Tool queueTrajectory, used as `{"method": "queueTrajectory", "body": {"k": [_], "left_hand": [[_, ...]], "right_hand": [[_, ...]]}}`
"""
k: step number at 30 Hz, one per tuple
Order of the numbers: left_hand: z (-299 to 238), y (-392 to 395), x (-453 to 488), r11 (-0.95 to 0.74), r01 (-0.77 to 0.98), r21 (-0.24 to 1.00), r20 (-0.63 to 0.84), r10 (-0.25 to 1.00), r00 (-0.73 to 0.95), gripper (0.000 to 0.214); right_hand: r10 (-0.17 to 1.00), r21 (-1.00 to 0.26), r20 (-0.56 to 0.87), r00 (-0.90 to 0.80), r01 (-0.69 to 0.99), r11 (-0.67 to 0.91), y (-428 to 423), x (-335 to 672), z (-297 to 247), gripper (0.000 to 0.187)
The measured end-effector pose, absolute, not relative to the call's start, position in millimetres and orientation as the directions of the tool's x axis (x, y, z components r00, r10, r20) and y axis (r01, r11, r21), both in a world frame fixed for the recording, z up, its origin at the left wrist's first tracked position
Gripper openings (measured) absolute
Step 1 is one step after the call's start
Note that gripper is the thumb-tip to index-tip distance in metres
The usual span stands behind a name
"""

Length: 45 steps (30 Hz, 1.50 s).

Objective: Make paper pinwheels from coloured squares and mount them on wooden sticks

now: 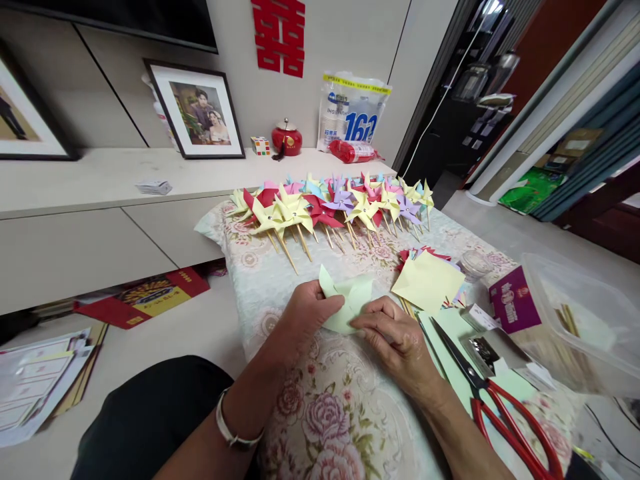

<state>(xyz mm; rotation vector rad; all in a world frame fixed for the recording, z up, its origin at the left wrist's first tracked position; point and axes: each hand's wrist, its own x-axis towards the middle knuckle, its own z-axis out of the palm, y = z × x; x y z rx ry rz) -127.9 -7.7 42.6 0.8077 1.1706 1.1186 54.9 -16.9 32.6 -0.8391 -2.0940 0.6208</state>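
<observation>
A pale green paper sheet [353,300], with one corner standing up, is held between my two hands above the flowered tablecloth. My left hand [313,310] pinches its left side between thumb and fingers. At the lower right edge, my right hand [393,333] grips the sheet with its fingertips. Part of the paper is hidden behind the fingers. Just right of it lies a stack of coloured paper squares [429,280], pale yellow on top. Red-handled scissors [483,383] rest beside my right forearm on green paper.
Several paper pinwheels on sticks [330,207] cover the table's far side. A clear plastic tub [595,333] with wooden sticks stands at the right. Near it are a small open box [483,350] of dark metal pieces and a round clear container [475,263].
</observation>
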Motion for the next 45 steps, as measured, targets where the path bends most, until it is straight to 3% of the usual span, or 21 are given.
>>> {"method": "queueTrajectory", "body": {"k": [8,20,45], "left_hand": [[33.2,-5.2,-124.3,0.258,-0.155,0.954,-0.256,0.966,0.028,0.017],[21.3,-3.7,-115.5,0.243,-0.118,0.963,-0.237,0.969,0.067,0.021],[28.2,-8.7,-110.3,0.263,-0.119,0.957,-0.247,0.959,0.137,0.016]], "right_hand": [[0.848,-0.813,0.297,-0.439,0.35,0.466,-18.3,52.8,34.3,0.013],[0.966,-0.947,-0.018,-0.258,0.315,0.067,-17.7,49.3,32.2,0.026],[0.981,-0.946,-0.061,-0.186,0.325,0.002,-17.4,49.4,30.8,0.023]]}}
